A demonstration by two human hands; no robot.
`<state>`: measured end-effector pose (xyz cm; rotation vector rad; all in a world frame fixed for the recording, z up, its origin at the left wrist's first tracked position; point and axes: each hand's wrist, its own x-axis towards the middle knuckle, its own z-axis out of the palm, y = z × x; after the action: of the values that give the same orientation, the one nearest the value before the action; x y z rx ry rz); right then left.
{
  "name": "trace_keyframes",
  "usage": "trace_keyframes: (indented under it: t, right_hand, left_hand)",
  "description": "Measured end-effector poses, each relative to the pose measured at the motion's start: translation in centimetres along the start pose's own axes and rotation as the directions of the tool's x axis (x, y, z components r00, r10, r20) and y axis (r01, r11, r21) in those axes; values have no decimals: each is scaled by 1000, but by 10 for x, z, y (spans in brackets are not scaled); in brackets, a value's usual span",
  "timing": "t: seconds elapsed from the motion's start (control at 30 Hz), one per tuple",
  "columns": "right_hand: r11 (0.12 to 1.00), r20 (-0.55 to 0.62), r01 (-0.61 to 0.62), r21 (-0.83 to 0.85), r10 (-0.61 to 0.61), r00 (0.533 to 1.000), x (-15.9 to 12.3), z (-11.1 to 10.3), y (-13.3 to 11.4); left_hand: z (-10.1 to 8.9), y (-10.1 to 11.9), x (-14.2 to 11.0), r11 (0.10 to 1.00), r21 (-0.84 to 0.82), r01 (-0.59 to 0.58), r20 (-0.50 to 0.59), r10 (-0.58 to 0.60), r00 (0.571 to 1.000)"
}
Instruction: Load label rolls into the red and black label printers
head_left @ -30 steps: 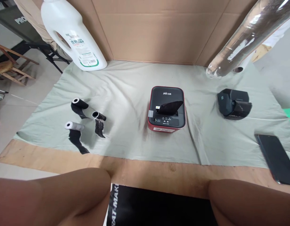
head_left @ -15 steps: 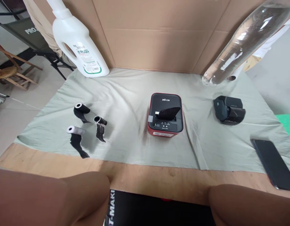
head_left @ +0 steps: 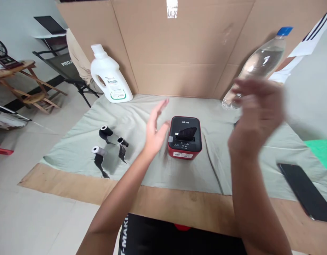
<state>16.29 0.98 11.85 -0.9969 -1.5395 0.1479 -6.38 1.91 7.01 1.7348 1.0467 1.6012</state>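
A small black-topped thermal printer with red sides (head_left: 176, 122) stands on the cloth in the middle, with a strip of black paper (head_left: 188, 133) sticking up from its slot. Just left of it my left hand (head_left: 155, 127) hovers with fingers stretched out and thumb apart, holding nothing. My right hand (head_left: 257, 117) is raised on the right, smeared by motion, so its fingers cannot be read. It hides most of a small black device behind it. To the left lie three paper rolls: a black one (head_left: 107, 130), a white one (head_left: 99, 151) and a small dark one (head_left: 123, 142), each with a dark tail.
A white jug (head_left: 110, 78) and a clear bottle with a blue cap (head_left: 261, 60) lean by the cardboard panel (head_left: 179, 46) at the back. A phone (head_left: 304, 187) lies front right, near a green sheet (head_left: 320, 150). Another person's sleeve (head_left: 309, 44) shows behind the bottle.
Both hands have come up into view, the left beside the printer and the right in front of the black device. The view has shifted, showing more of the background.
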Motion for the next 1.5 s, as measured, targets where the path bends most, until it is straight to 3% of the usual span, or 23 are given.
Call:
trace_keyframes:
  t: [0.07, 0.13, 0.23, 0.33, 0.43, 0.7, 0.93, 1.2, 1.5]
  right_hand:
    - [983, -104, -121, 139, 136, 985, -9, 18, 27]
    - [906, 5, -352, 234, 361, 933, -25, 35, 60]
    - [762, 197, -546, 348, 510, 837, -49, 53, 99]
    - [722, 325, -597, 349, 504, 800, -58, 60, 114]
    - [694, 392, -635, 339, 510, 766, -54, 62, 114]
    - [612, 415, -701, 366, 567, 712, -53, 65, 110]
    - [593, 408, -707, 385, 578, 707, -52, 65, 101]
    - [483, 429, -744, 462, 612, 664, -51, 65, 97]
    - [492, 429, -723, 484, 587, 687, -54, 66, 102]
  left_hand:
    - [14, -32, -16, 961, -144, 237, 124, -220, 967]
    - [25, -56, -29, 840, -288, 461, 206, -416, 886]
    - [33, -67, -40, 655, -506, 561, 270, -498, 824]
    - [35, -61, -41, 564, -613, 553, 267, -510, 817]
    - [36, -61, -41, 545, -657, 521, 244, -500, 831]
    - [33, -57, -40, 515, -692, 506, 260, -476, 840]
    - [33, -51, -38, 512, -695, 505, 251, -486, 837]
    - [34, -52, -41, 512, -718, 471, 228, -467, 855]
    - [35, -55, -43, 487, -746, 454, 234, -446, 864]
